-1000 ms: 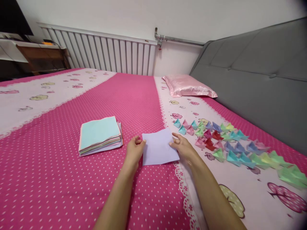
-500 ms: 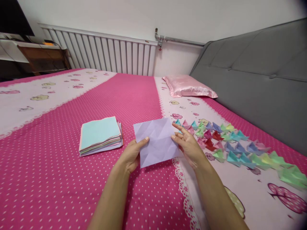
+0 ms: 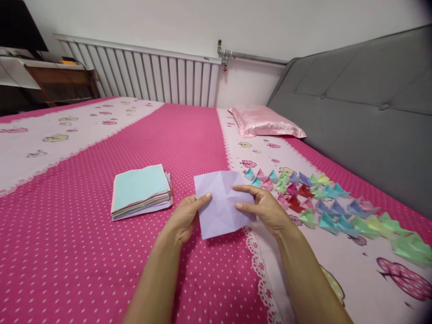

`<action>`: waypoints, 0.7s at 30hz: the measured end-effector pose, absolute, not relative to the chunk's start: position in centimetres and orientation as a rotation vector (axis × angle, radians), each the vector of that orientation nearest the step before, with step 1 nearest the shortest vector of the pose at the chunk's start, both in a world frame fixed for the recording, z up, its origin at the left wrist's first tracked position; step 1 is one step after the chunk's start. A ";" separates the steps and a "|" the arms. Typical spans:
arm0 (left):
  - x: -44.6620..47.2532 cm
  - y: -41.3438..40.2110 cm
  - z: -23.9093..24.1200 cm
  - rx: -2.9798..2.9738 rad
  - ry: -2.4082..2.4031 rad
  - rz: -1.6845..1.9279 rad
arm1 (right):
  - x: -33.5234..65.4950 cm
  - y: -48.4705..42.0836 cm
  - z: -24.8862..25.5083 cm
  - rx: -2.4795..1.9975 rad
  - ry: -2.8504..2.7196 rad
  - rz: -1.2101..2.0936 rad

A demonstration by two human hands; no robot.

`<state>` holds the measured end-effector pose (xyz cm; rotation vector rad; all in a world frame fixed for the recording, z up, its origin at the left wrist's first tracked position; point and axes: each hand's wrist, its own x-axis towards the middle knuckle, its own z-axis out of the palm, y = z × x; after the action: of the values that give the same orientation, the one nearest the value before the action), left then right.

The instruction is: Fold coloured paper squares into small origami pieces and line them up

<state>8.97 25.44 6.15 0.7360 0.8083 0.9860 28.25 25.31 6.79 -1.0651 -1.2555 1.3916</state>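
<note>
A creased sheet of lilac origami paper (image 3: 219, 216) is held up over the bed between my two hands. My left hand (image 3: 187, 217) pinches its left edge, thumb on top and fingers hidden beneath. At the right edge, my right hand (image 3: 266, 208) grips the sheet with the thumb on its face; the index finger stretches over the upper right part. Crease lines cross the paper's surface. To the left lies a stack of coloured paper (image 3: 141, 189), light blue on top. Rows of small folded paper boats (image 3: 332, 209) in several colours stand to the right.
The bed has a pink dotted cover (image 3: 84, 252) with pale printed bands. A pink satin pillow (image 3: 266, 122) rests near the grey headboard (image 3: 364, 99). Along the wall runs a white radiator (image 3: 151, 74); a desk (image 3: 60, 81) with a monitor (image 3: 20, 27) stands far left.
The lilac sheet has shifted slightly right and down. My right index finger has moved from beyond its upper right corner onto its face, and the right thumb lies a little lower.
</note>
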 end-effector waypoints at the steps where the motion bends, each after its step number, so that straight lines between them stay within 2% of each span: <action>1: 8.9 25.5 6.2 0.771 0.807 1.003 | 28.3 25.4 6.6 -1.074 -1.237 1.387; 7: 8.9 25.5 6.7 1.030 0.815 1.300 | 28.5 25.9 5.9 -1.094 -1.135 1.302; 17: 8.9 26.4 5.4 1.399 1.210 1.366 | 27.9 25.7 6.0 -1.136 -1.174 1.220; 21: 8.7 26.3 5.7 1.572 1.310 1.390 | 27.7 25.7 6.1 -1.178 -1.251 1.091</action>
<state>8.71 26.29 5.71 1.5720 1.3104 1.3904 27.73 25.72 6.15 -1.1780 -1.2509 1.0906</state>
